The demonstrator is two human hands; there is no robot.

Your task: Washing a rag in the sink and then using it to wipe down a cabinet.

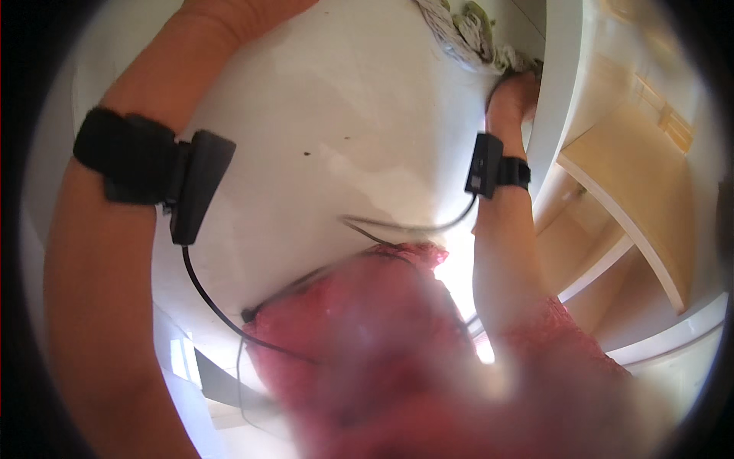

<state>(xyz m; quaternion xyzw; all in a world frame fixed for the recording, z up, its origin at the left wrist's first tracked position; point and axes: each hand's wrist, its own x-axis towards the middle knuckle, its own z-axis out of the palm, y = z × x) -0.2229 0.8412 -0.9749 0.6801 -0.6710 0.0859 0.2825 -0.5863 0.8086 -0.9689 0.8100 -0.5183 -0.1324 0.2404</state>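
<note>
At the top left, my left hand (258, 17) shows only from the wrist to part of its back. Its fingers lie beyond the upper edge, so what it holds is hidden. My right hand (514, 94) is small at the upper right, just below the strings of a grey-white mop head (467, 37) with greenish parts. A dark thing shows by its fingers, but I cannot tell whether they grip it. Under the mop head is a pale floor (321, 97) with damp-looking patches.
Black strapped devices sit on my left wrist (155, 166) and right wrist (496, 166), with cables (200, 304) running toward my red clothing (355, 321). A white upright edge (562, 86) and a wooden shelf unit (636, 166) stand close on the right. Small dark specks (307, 154) dot the floor.
</note>
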